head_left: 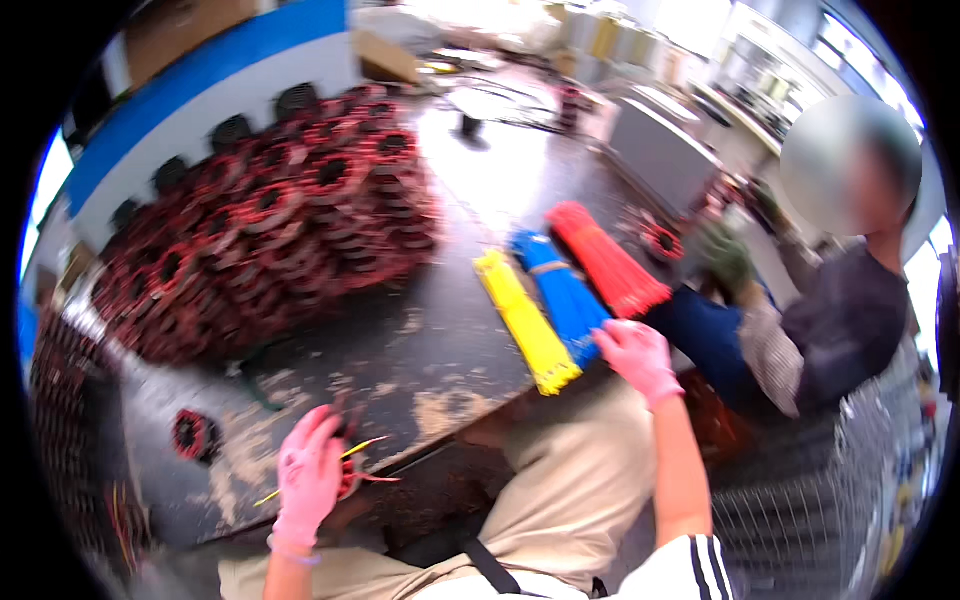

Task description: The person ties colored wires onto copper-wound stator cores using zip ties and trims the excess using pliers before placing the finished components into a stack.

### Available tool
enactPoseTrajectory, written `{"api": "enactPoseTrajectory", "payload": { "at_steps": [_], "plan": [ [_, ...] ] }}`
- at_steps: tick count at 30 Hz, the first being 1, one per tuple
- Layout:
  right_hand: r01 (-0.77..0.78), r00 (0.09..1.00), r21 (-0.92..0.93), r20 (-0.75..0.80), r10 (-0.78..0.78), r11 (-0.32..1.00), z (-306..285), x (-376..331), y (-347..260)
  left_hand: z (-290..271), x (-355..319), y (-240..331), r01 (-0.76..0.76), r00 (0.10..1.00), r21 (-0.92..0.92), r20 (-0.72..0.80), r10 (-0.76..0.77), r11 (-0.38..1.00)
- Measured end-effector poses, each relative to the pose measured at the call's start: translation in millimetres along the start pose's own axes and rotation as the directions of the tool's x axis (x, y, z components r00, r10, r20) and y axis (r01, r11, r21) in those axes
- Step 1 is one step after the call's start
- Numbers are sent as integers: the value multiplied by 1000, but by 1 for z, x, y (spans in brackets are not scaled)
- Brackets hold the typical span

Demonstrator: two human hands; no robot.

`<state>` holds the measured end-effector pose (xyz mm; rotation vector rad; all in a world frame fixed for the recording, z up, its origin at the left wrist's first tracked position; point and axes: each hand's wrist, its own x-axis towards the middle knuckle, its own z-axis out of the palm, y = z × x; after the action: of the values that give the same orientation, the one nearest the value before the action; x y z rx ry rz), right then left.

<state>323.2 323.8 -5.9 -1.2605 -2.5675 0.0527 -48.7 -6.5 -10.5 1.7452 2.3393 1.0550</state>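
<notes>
My left hand, in a pink glove, is closed around a copper-wound coil at the near edge of the dark workbench; yellow and red strands stick out from it. In a matching pink glove, my right hand reaches forward and touches the near end of the blue bundle of thin sleeves. A yellow bundle lies left of the blue one and a red bundle lies to its right. Whether the right fingers grip a blue strand I cannot tell.
A large heap of copper-wound coils fills the bench's left half. One loose coil lies near the left front edge. Another person sits at the right, beside a wire-mesh cage. Boxes and clutter stand at the far end.
</notes>
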Motion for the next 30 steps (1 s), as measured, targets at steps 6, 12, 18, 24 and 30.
{"api": "enactPoseTrajectory", "payload": {
  "at_steps": [6, 12, 18, 24, 30],
  "plan": [
    [-186, 983, 419, 84, 166, 889, -38, -20, 3, 53, 16, -6, -295, 954, -79, -84, 288, 952],
    [-283, 959, 440, 118, 257, 852, -16, -53, 69, 34, -8, -2, -287, 947, 27, -139, 288, 957],
    [-423, 884, 813, 272, 381, 401, -53, -60, 50, 39, 1, -3, -237, 969, 42, -67, 239, 971],
    [-254, 912, 914, 117, 394, 317, -84, -76, -8, 38, -4, -6, -192, 981, 10, -23, 192, 981],
    [-133, 958, 928, 30, 285, 349, -110, -107, -62, -1, 14, 53, -340, 902, 76, -254, 348, 937]
  ]
}}
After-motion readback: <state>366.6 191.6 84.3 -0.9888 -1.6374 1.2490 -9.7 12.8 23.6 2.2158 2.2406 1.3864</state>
